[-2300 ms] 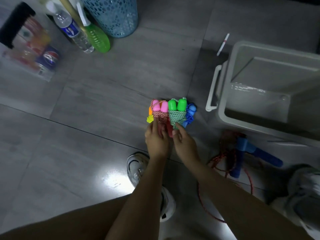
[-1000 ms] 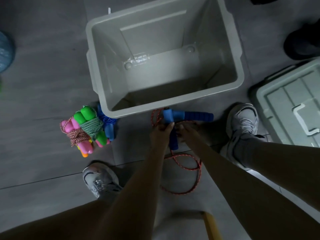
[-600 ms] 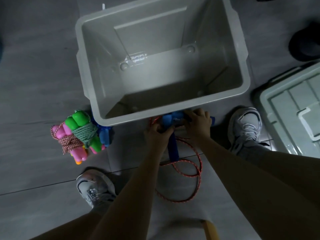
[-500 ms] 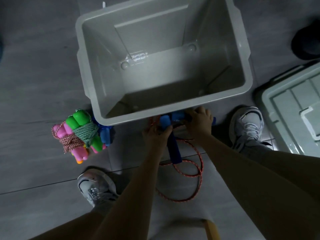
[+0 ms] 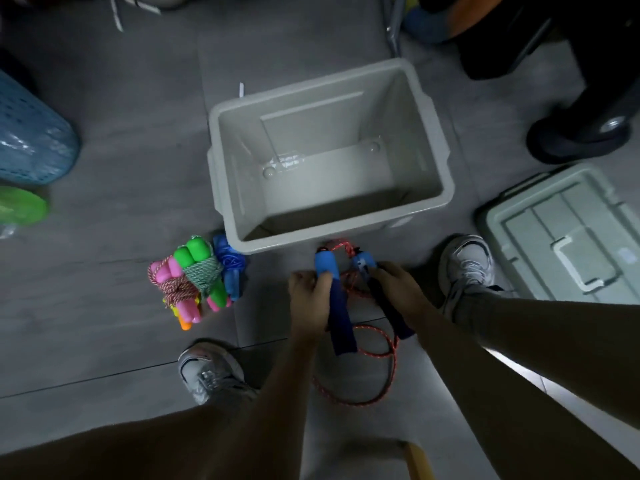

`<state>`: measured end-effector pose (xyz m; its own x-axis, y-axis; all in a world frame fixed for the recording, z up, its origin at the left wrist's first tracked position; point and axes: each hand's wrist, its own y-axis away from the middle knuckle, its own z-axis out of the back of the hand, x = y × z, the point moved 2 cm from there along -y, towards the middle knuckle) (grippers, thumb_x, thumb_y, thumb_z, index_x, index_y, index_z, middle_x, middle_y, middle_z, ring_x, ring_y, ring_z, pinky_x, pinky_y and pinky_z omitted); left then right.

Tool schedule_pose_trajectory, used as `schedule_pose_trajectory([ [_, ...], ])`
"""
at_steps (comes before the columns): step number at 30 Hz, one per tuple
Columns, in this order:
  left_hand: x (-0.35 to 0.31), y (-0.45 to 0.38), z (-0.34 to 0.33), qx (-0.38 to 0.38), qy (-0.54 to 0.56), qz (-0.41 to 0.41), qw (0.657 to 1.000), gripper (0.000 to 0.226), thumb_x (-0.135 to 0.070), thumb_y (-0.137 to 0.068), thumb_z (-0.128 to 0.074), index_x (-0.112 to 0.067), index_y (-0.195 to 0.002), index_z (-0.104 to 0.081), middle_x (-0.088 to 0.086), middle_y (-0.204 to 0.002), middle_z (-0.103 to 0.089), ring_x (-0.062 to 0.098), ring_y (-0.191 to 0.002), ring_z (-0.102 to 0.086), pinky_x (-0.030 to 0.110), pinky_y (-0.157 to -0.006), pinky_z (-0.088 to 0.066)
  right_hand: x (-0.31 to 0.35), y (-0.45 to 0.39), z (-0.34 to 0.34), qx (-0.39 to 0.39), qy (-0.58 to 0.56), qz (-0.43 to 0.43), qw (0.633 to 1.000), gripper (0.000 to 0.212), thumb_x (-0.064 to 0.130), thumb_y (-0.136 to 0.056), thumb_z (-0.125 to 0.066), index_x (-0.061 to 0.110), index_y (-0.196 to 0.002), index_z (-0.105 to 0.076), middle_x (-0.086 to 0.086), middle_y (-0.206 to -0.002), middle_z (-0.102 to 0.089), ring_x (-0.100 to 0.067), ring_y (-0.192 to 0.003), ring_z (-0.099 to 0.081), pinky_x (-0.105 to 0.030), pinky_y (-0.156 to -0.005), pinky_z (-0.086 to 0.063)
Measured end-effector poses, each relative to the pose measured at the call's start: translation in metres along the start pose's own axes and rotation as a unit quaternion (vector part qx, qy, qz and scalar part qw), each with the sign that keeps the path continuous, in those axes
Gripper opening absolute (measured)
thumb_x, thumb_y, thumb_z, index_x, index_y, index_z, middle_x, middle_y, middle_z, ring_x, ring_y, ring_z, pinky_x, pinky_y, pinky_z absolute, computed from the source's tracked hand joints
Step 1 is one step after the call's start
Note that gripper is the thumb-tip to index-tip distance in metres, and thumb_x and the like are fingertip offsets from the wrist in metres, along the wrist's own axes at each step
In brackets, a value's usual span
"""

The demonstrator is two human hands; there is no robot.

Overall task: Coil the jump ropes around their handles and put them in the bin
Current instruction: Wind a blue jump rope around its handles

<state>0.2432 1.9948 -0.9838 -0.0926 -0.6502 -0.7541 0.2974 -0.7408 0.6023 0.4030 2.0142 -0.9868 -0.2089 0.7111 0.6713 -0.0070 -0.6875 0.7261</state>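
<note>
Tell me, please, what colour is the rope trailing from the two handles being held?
Red-orange rope with pale flecks, seen in the head view.

The single head-worn view looks steeply down, close over both forearms, at the tiled floor (image 5: 121,140).

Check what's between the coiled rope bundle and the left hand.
Head view: only bare grey floor lies between the bundle and the left hand. Nothing sits in that stretch; the bin corner is just above it.
</note>
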Motion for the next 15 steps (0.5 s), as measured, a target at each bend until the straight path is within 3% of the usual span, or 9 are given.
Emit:
schedule_pose_trajectory([
  [2,-0.017,0.015,0.003,0.035,-0.035,0.007,0.999,0.014,-0.023,-0.095,-0.052,-0.01,-0.089,-0.054,0.01,-0.079,-0.058,0.014,-0.064,-0.056,0.027,-0.059,-0.044,0.012,0.02,0.004,-0.011,-0.037,-0.012,0.999,0.028,0.028,-0.096,-0.051,0.009,-0.115,-0.059,-0.008,-0.085,-0.062,-0.019,-0.068,-0.058,-0.029,-0.057,-0.048],
  [5,-0.039,0.041,0.008,0.083,0.034,0.057,0.994,0.018,-0.022,-0.095,-0.05,-0.006,-0.101,-0.052,0.01,-0.076,-0.065,0.017,-0.056,-0.064,0.026,-0.053,-0.051,0.032,0.047,0.011,-0.021,-0.045,-0.006,0.999,0.028,0.025,-0.091,-0.059,0.005,-0.112,-0.058,-0.012,-0.089,-0.064,-0.021,-0.069,-0.06,-0.029,-0.058,-0.05],
  [8,-0.055,0.063,0.014,0.06,0.092,0.074,0.991,0.024,-0.027,-0.096,-0.047,-0.003,-0.099,-0.051,0.007,-0.061,-0.056,0.011,-0.04,-0.055,0.02,-0.043,-0.045,0.049,0.078,0.013,-0.009,-0.066,0.017,0.998,0.008,0.013,-0.09,-0.059,0.007,-0.094,-0.059,-0.011,-0.082,-0.059,-0.016,-0.065,-0.054,-0.019,-0.053,-0.046],
  [11,-0.079,0.082,0.028,0.03,0.127,0.025,0.991,0.027,-0.033,-0.097,-0.046,-0.008,-0.088,-0.048,0.001,-0.05,-0.05,0.009,-0.032,-0.046,0.018,-0.037,-0.039,0.054,0.101,0.014,-0.017,-0.13,0.004,0.991,0.025,0.017,-0.094,-0.05,0.005,-0.114,-0.057,-0.012,-0.085,-0.06,-0.019,-0.067,-0.055,-0.023,-0.056,-0.046],
  [15,-0.121,0.106,0.063,0.0,0.13,-0.074,0.989,0.028,-0.037,-0.097,-0.048,-0.015,-0.08,-0.049,0.003,-0.051,-0.053,0.013,-0.037,-0.052,0.02,-0.04,-0.042,0.068,0.129,0.02,-0.019,-0.085,0.003,0.996,0.027,0.044,-0.096,-0.047,0.019,-0.105,-0.055,-0.009,-0.084,-0.059,-0.025,-0.065,-0.058,-0.031,-0.061,-0.048],
])
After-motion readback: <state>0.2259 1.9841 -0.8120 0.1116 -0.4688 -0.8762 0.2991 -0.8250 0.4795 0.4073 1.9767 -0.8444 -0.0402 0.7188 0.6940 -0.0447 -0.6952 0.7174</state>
